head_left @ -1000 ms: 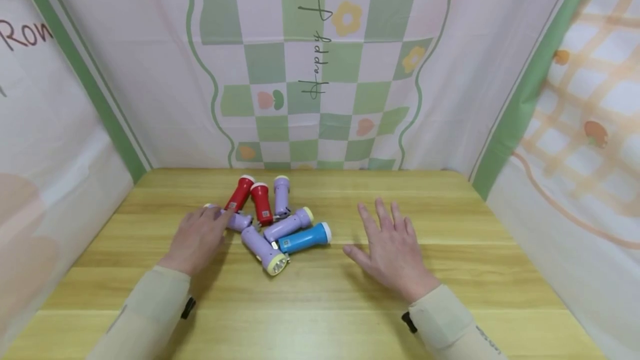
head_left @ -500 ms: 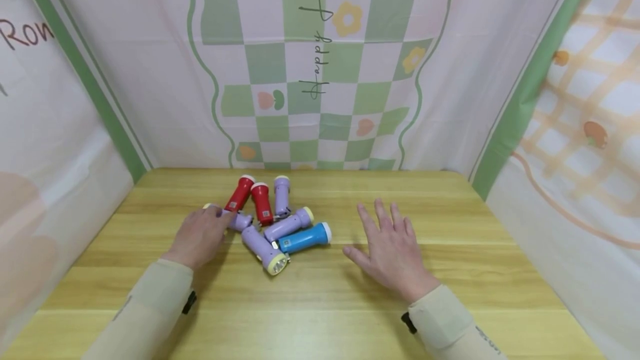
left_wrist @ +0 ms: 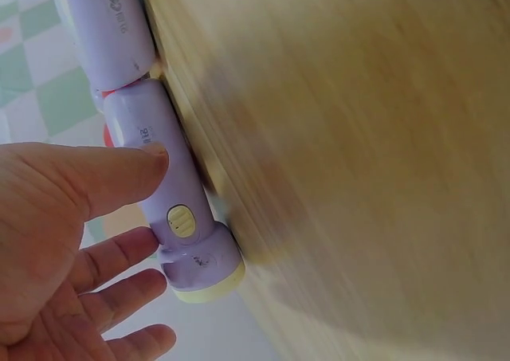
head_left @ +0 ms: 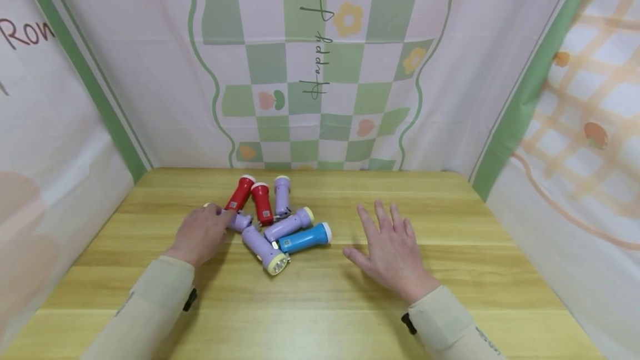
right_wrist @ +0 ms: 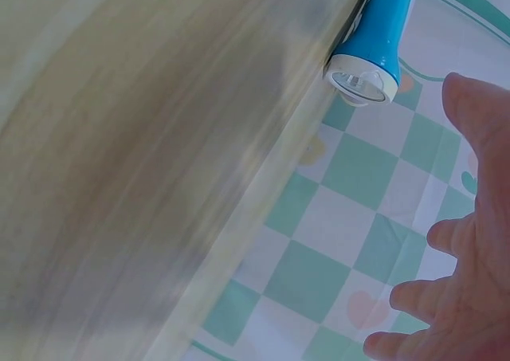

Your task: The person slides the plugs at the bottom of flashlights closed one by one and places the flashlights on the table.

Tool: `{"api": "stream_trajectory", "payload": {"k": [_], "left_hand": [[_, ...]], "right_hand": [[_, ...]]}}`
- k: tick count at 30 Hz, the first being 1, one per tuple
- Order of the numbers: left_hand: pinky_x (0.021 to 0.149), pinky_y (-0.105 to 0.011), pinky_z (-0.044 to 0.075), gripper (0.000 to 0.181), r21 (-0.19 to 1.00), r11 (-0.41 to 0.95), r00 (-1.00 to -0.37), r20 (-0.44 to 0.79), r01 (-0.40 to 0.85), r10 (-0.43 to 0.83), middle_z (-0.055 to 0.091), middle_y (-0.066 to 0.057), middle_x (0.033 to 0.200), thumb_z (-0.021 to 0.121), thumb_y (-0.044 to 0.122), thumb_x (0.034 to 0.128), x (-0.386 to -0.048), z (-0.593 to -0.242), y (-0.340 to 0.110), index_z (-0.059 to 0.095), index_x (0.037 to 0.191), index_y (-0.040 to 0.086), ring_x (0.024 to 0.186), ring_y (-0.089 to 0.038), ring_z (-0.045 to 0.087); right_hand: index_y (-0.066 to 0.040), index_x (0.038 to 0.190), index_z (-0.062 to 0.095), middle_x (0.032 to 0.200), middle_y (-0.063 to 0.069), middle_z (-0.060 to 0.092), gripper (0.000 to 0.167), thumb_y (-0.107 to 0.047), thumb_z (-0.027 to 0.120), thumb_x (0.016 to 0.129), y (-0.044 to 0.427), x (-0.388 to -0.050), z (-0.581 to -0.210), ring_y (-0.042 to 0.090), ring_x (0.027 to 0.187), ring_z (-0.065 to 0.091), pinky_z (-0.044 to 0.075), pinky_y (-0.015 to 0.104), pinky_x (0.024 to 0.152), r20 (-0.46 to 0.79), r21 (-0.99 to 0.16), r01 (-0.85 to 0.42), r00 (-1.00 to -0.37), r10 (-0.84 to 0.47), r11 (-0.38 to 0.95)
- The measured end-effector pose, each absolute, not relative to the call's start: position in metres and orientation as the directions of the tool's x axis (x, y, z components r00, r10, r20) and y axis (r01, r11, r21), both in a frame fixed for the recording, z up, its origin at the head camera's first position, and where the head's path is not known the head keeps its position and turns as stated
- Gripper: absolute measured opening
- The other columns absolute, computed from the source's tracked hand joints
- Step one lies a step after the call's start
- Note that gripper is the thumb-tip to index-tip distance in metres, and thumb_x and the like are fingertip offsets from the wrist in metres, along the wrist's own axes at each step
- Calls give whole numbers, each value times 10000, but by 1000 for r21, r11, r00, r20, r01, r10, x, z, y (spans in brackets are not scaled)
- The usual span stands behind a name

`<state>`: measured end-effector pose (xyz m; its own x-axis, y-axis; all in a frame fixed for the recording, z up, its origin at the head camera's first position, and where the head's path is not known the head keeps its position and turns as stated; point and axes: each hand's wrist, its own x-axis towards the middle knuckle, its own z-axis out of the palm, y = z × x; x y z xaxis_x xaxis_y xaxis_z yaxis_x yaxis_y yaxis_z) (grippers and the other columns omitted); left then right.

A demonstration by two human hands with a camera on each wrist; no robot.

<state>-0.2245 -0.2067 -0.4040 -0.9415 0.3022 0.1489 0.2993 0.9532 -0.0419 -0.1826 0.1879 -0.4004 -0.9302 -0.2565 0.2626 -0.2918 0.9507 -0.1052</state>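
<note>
In the head view, my left hand (head_left: pixel 200 235) is over a purple flashlight (head_left: pixel 240 221) that lies on the wooden table. The left wrist view shows the thumb (left_wrist: pixel 131 176) across its near side and the index finger at its far edge, beside the yellow switch (left_wrist: pixel 182 221); the fingers pinch the body. My right hand (head_left: pixel 395 257) is held with fingers spread, holding nothing. Nearest to it lies a blue flashlight (head_left: pixel 306 238) with a white rim. Another purple flashlight (head_left: pixel 264 250) points its yellow-rimmed lens toward me.
Two red flashlights, one on the left (head_left: pixel 240 192) and one on the right (head_left: pixel 262 203), lie behind the others. Further purple flashlights lie at the back (head_left: pixel 282 196) and in the middle (head_left: pixel 289 225). Printed cloth (head_left: pixel 345 65) walls enclose the table (head_left: pixel 320 315).
My left fingers have drawn in around the purple flashlight, and the hand has shifted very slightly. The right hand and the flashlights have stayed in place.
</note>
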Motion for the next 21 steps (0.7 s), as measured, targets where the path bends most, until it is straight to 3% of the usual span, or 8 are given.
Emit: {"api": "stream_trajectory", "payload": {"k": [11, 21], "left_hand": [[867, -562, 572, 315, -51, 947, -930, 183, 316, 320, 669, -271, 1141, 695, 98, 983, -223, -402, -213, 655, 1295, 83, 956, -403, 657], [931, -595, 556, 311, -20, 945, -927, 190, 325, 323, 686, -264, 1199, 776, 126, 939, -223, -404, -218, 687, 1231, 67, 1068, -437, 667]], "right_hand": [[-160, 1638, 331, 1673, 273, 262, 941, -674, 655, 919, 187, -182, -399, 578, 1516, 214, 228, 776, 1164, 258, -111, -298, -930, -262, 948], [-167, 1637, 332, 1672, 269, 268, 953, -692, 652, 909, 187, -181, -399, 574, 1517, 214, 230, 772, 1167, 261, -101, -297, -929, -262, 950]]}}
